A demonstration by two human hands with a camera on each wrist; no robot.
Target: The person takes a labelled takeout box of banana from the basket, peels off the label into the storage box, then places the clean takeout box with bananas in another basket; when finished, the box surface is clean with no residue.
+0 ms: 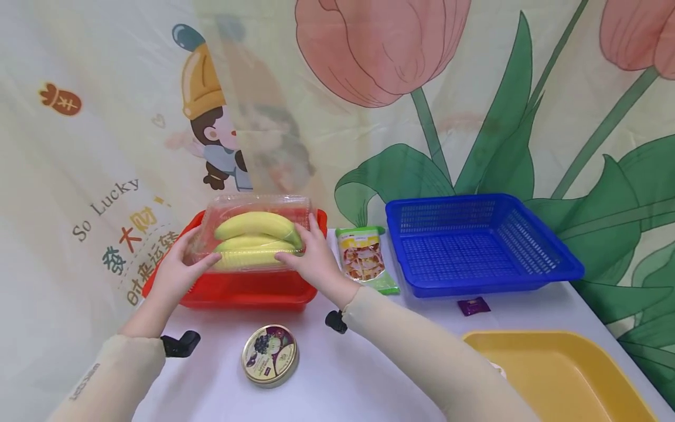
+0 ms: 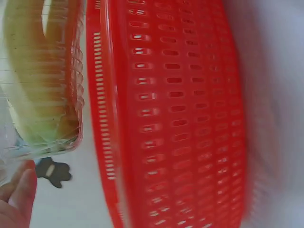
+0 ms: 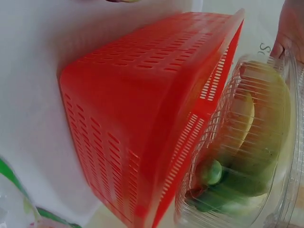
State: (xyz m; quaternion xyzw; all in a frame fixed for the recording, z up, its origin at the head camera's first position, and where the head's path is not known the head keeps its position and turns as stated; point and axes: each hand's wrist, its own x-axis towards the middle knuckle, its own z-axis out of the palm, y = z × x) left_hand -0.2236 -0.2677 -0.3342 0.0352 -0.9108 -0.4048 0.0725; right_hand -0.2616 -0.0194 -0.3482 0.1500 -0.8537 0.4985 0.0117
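A clear plastic box with yellow bananas inside is held between both hands, above the red basket. My left hand grips its left end, the thumb lying on the near side. At the opposite end my right hand holds it the same way. From the right wrist view, the box is over the basket's opening, with green banana ends toward the camera. In the left wrist view the basket's slotted wall stands beside the box, a gap between them.
A round tin lies in front of the red basket. To the right are a green-edged snack packet, a blue basket, a small purple wrapped sweet and a yellow tray. A printed curtain hangs behind.
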